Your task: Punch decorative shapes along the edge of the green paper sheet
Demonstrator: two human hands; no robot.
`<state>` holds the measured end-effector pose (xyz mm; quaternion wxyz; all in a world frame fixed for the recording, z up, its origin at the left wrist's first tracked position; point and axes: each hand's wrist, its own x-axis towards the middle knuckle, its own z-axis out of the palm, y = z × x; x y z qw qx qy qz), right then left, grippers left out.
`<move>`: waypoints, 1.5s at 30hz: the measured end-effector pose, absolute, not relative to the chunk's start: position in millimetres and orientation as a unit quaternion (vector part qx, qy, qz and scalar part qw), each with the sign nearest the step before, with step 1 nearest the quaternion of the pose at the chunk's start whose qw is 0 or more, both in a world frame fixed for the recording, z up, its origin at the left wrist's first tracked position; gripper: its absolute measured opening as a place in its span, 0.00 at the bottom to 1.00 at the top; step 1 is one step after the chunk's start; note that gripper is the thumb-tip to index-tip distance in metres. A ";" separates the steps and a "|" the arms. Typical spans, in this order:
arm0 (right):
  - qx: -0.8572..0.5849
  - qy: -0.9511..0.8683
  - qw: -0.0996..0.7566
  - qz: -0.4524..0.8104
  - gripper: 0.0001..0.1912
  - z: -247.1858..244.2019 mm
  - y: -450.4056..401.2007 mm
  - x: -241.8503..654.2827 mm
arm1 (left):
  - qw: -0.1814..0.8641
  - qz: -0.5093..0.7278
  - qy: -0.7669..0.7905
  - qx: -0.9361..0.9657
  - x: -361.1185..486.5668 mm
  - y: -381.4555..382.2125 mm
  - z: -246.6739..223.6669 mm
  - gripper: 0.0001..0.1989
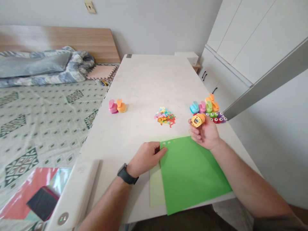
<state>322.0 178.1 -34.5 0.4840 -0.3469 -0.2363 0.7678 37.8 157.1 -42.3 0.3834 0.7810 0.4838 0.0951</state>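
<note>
Right hand (204, 133) up off the table, fingers curled around an orange craft punch (197, 121), just above the corner of the sheet! Left hand (145, 157) lies flat, pressing the left edge of a green card sheet (190, 176), over a paler green sheet (156, 189) at the near edge of the white table (144, 80). Mid-table, a heap of paper cutouts (165, 117); more craft punches (204, 106) crowd the right edge, and two others (117, 106) sit toward the left edge!

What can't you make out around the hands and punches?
Head view only:
Orange craft punch in the right hand: its cut shape is too small to tell; fingers hide its underside.
Green paper: left hand covers part of its edge.
Pale green sheet: mostly hidden under the green paper.
Coloured paper cutouts: too small to tell shapes apart.
</note>
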 end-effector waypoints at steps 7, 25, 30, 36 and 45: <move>-0.350 -0.245 0.501 0.753 0.29 -35.9 179.6 323.9 | 0.377 0.095 0.484 0.784 38.7 158.0 -44.6 0.23; -0.368 -0.247 0.520 0.730 0.30 -38.6 174.7 323.4 | 0.365 0.095 0.482 0.791 38.8 155.4 -44.0 0.23; -0.383 -0.252 0.527 0.716 0.30 -35.9 175.4 323.2 | 0.372 0.093 0.482 0.788 38.1 155.6 -45.1 0.23; -0.387 -0.256 0.531 0.709 0.32 -34.1 175.1 322.7 | 0.369 0.095 0.481 0.790 37.6 155.5 -45.3 0.23; -0.399 -0.256 0.529 0.704 0.31 -32.8 173.6 319.1 | 0.366 0.092 0.488 0.787 38.4 155.7 -46.3 0.23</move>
